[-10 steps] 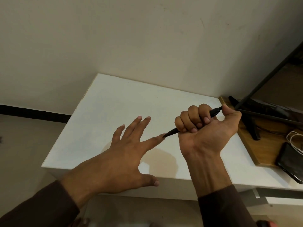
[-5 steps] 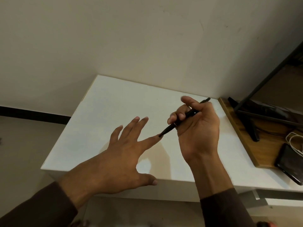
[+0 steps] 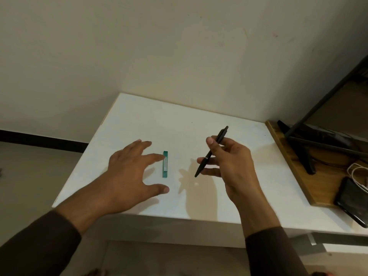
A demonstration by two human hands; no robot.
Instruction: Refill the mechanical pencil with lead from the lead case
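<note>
No legible text. The green lead case on the white table bears a pale label, its print too small to read.

Print on lead case label too small; phone cut off at right edge.

White table set against a plain beige wall. Dark baseboard runs along the wall at left. Wooden board butts the table's right edge; on it a black stand, a dark phone lying flat, and a white cable just beside the phone.
</note>
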